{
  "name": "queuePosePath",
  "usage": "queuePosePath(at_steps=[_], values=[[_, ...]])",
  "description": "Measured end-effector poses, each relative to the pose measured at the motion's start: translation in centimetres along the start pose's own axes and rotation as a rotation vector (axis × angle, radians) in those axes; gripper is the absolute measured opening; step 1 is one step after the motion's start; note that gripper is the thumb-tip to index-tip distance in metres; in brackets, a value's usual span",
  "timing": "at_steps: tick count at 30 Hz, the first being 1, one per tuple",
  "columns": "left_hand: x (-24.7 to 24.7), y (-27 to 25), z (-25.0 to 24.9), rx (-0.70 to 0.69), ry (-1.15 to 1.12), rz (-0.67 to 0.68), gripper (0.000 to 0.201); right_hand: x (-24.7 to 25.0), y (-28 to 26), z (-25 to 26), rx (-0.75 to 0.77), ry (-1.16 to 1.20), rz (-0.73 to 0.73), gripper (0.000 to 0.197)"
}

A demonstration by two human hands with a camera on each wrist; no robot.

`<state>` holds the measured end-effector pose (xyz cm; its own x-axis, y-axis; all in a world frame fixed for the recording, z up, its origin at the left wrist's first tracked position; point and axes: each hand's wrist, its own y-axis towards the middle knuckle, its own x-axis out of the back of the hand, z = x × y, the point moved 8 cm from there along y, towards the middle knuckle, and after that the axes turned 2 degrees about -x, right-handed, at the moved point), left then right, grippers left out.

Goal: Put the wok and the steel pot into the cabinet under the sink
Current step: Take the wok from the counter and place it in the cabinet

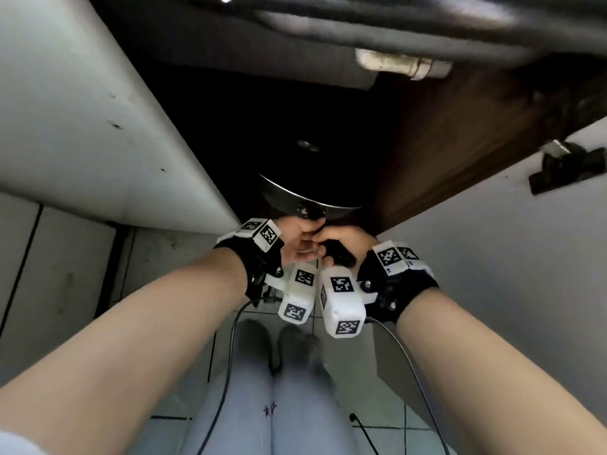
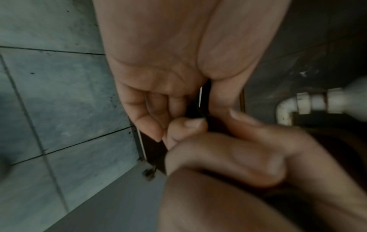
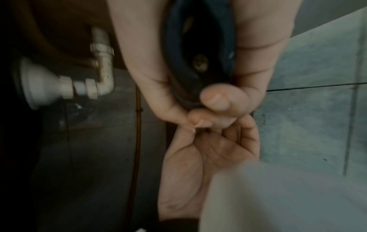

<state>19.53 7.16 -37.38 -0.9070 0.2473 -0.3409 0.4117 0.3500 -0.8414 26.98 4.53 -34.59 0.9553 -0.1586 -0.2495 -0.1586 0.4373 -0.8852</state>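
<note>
The dark wok (image 1: 308,200) with a bright rim sits low in the open cabinet under the sink, bowl turned away from me. Its black handle (image 1: 340,254) sticks out toward me. My right hand (image 1: 335,241) grips the handle (image 3: 198,62), thumb (image 3: 218,98) curled over its end. My left hand (image 1: 300,239) curls round the handle (image 2: 204,94) closer to the bowl, touching the right hand (image 2: 238,149). A small shiny round part (image 1: 307,146) shows in the dark behind the wok; I cannot tell what it is. I cannot make out the steel pot.
A white cabinet door (image 1: 98,110) stands open on the left, another with a black hinge (image 1: 565,169) on the right. A white drain pipe (image 1: 394,62) hangs above inside. The brown cabinet wall (image 1: 460,152) is close on the right. My knees and cables lie over the tiled floor (image 1: 377,372).
</note>
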Motion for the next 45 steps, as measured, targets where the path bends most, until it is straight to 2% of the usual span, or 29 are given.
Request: queuePosePath(at_steps=[3, 6, 7, 9, 12, 13, 14, 17, 22, 29, 31, 35, 38, 40, 43, 45], values=[[2.1, 4.1, -0.8, -0.109, -0.076, -0.074, 0.018, 0.6, 4.9, 1.3, 0.014, -0.176, 0.026, 0.023], [4.7, 9.6, -0.8, -0.259, -0.160, -0.174, 0.022, 1.4, 11.1, 2.3, 0.065, -0.477, 0.048, 0.041], [5.6, 11.6, -1.0, -0.301, -0.204, -0.198, 0.023, 1.8, 13.2, 2.8, 0.089, -0.545, 0.023, 0.038], [7.3, 15.6, -1.8, -0.365, -0.256, -0.203, 0.024, 3.0, 17.7, 4.4, 0.165, -0.603, -0.043, 0.011], [9.4, 20.5, -2.7, -0.453, -0.345, -0.174, 0.017, 3.7, 22.8, 6.2, 0.241, -0.765, -0.001, 0.016], [10.0, 21.8, -2.9, -0.482, -0.365, -0.170, 0.015, 3.9, 23.9, 6.7, 0.290, -0.812, 0.004, 0.012], [10.5, 22.9, -2.8, -0.500, -0.368, -0.174, 0.015, 4.2, 24.5, 6.6, 0.314, -0.843, 0.008, 0.011], [10.8, 25.2, -1.6, -0.507, -0.301, -0.170, 0.020, 5.5, 26.6, 6.0, 0.385, -0.904, -0.025, 0.024], [9.3, 27.7, -2.3, -0.469, -0.273, -0.101, 0.019, 8.5, 28.4, 7.3, 0.427, -1.046, -0.248, 0.044], [7.5, 28.7, -3.3, -0.431, -0.242, -0.040, 0.014, 11.5, 28.9, 10.0, 0.469, -1.277, -0.459, 0.056], [7.4, 28.4, -3.5, -0.424, -0.242, -0.044, 0.013, 11.6, 28.4, 10.5, 0.486, -1.289, -0.491, 0.055], [7.8, 27.4, -3.6, -0.411, -0.218, -0.054, 0.013, 11.4, 28.7, 10.5, 0.425, -1.290, -0.508, 0.053], [8.4, 26.8, -3.0, -0.408, -0.188, -0.065, 0.042, 11.1, 29.2, 10.2, 0.382, -1.333, -0.545, 0.052], [8.7, 26.3, -2.5, -0.379, -0.175, -0.091, 0.049, 11.0, 28.9, 10.0, 0.371, -1.359, -0.586, 0.059], [8.4, 24.1, -0.7, -0.271, -0.113, -0.090, 0.036, 10.1, 26.3, 9.5, 0.371, -1.375, -0.646, 0.063], [7.3, 21.6, 0.4, -0.168, -0.031, -0.068, 0.024, 9.3, 23.7, 8.8, 0.400, -1.343, -0.600, 0.058]])
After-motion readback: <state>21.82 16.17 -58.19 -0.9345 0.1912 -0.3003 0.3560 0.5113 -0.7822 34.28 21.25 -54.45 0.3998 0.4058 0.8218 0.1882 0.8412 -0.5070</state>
